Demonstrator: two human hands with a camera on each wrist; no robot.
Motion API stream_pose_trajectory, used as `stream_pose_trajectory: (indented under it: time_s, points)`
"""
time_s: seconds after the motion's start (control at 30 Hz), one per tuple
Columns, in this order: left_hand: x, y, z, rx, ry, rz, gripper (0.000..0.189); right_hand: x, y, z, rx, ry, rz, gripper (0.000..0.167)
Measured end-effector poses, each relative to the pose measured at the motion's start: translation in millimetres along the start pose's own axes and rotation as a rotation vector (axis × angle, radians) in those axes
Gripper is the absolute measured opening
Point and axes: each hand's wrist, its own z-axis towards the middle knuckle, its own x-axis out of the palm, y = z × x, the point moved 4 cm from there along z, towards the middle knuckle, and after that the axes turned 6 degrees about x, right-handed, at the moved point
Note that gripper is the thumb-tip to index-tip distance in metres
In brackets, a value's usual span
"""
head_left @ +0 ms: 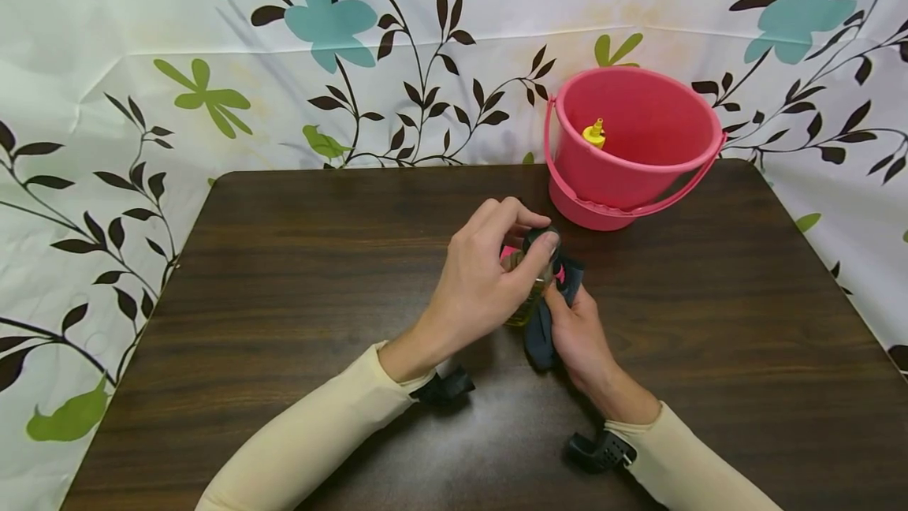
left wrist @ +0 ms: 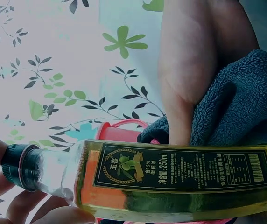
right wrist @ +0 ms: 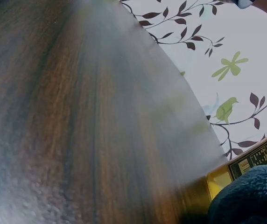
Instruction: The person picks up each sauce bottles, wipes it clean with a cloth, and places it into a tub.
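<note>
An oil bottle point(head_left: 525, 312) with a black label point(left wrist: 185, 168) and yellowish oil is tilted over the table. My left hand point(head_left: 477, 274) grips it at the top, fingers and thumb about the black cap point(left wrist: 19, 167) and neck. A dark teal fluffy cloth point(head_left: 541, 337) lies against the bottle's side, held in my right hand point(head_left: 583, 337); bits of pink show beside it. Through the glass, the left wrist view shows an orange-pink patch. Only the bottle's base end and part of the cloth point(right wrist: 252, 193) appear in the right wrist view.
A pink bucket point(head_left: 596, 180) with its handle hanging forward stands at the table's back right. A yellow nozzle top point(head_left: 594, 134) pokes up inside it. The dark wooden table point(head_left: 298, 282) ends at a white floral curtain point(head_left: 234, 14).
</note>
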Motion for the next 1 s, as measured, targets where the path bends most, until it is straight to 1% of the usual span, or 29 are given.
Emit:
stream_pose_trajectory:
  time_s: [0.1,0.27,0.53,0.73,0.83,1.0]
  points:
    - [0.2,0.4,0.0,0.0,0.001,0.0,0.018,-1,1,0.6,0.003,-0.004,-0.008,0.032]
    - [-1.0,0.9,-0.7,-0.002,-0.008,0.001,0.019,1,1,0.6,0.024,0.001,0.015,0.032]
    - [-1.0,2.7,-1.4,0.015,-0.017,0.005,0.019,3,7,-0.5,0.061,0.081,0.102,0.045]
    - [-0.1,2.8,-1.1,0.017,-0.017,0.009,0.019,4,17,-6.5,0.08,0.111,0.151,0.044]
    - [-0.3,1.9,-0.8,0.026,-0.024,0.012,0.018,5,24,-10.8,0.073,0.125,0.196,0.042]
    - [-0.3,1.7,-1.0,0.028,-0.032,0.018,0.017,8,33,-17.1,0.034,0.16,0.277,0.04]
